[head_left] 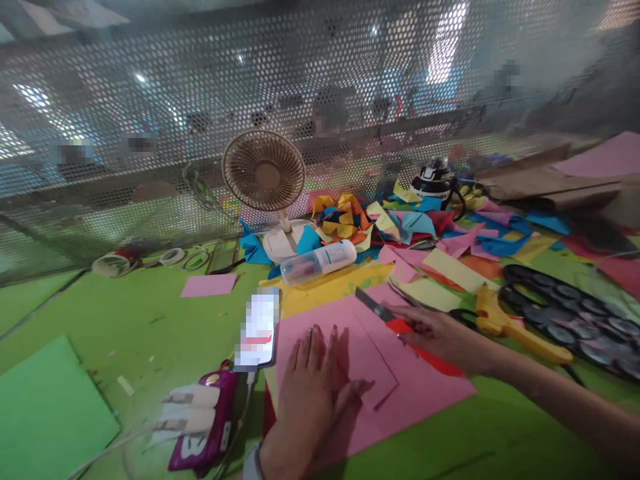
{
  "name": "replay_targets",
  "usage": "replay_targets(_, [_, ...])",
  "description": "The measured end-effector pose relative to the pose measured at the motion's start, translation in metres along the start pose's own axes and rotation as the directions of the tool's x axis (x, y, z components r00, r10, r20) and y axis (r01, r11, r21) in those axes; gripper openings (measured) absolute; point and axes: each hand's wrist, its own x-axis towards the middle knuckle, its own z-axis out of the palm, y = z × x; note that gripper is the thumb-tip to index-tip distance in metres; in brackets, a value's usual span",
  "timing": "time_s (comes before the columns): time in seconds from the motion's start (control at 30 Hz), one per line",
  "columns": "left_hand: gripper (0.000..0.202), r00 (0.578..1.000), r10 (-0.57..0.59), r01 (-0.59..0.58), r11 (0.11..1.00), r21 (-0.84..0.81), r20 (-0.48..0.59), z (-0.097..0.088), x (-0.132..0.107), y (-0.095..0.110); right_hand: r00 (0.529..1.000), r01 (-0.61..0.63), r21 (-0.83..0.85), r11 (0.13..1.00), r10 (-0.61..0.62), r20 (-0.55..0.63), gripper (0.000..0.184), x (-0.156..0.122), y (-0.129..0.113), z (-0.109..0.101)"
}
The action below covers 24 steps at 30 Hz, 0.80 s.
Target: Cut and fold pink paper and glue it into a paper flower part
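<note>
My left hand (pixel 313 383) lies flat, fingers stretched out, on a pink paper sheet (pixel 400 393) on the green table. My right hand (pixel 440 337) reaches in from the right and grips a red-handled utility knife (pixel 381 311), its blade resting on the far edge of the pink paper. A smaller pink piece (pixel 367 363) lies on top, just right of my left thumb. Red paper (pixel 435 360) shows under my right hand.
A phone (pixel 257 330) leans on a purple power bank (pixel 207 423) left of the paper. A small fan (pixel 264 175), a bottle (pixel 320 261), a pile of coloured paper scraps (pixel 400 227), a yellow glue gun (pixel 505 323), a black tray (pixel 575 313) and tape rolls (pixel 113 264) stand behind. Perforated metal screen (pixel 150 133) at back.
</note>
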Motion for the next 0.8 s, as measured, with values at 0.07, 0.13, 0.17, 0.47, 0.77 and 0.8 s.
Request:
replay_targets(0.07, [0.081,1.000,0.009,-0.008,1.000,0.024,-0.022,0.002,-0.002,0.000,1.000,0.023,-0.216,0.976,-0.021,0.011,0.044,-0.003,0.000,-0.002])
replay_targets(0.13, [0.083,0.999,0.019,-0.018,0.999,0.035,-0.030,0.003,-0.003,0.000,0.998,0.012,-0.414,0.910,-0.034,-0.045,0.040,-0.006,0.001,0.000])
replay_targets(0.17, [0.083,0.999,0.022,-0.021,0.999,0.036,-0.028,0.004,-0.004,0.000,0.993,-0.008,-0.516,0.857,-0.052,-0.102,0.040,-0.007,0.002,0.002])
replay_targets(0.47, [0.078,0.997,0.026,-0.023,0.998,0.050,-0.068,0.012,-0.007,-0.003,0.861,0.462,-0.696,0.549,-0.467,0.203,0.049,0.004,-0.018,0.052])
replay_targets(0.77, [0.081,0.992,0.061,-0.053,0.996,0.070,-0.113,0.014,-0.007,-0.005,0.898,0.422,-0.653,0.629,-0.392,0.202,0.065,0.003,-0.011,0.058])
replay_targets(0.8, [0.080,0.991,0.064,-0.055,0.996,0.076,-0.118,0.013,-0.008,-0.005,0.903,0.409,-0.660,0.630,-0.385,0.192,0.065,0.003,-0.011,0.058])
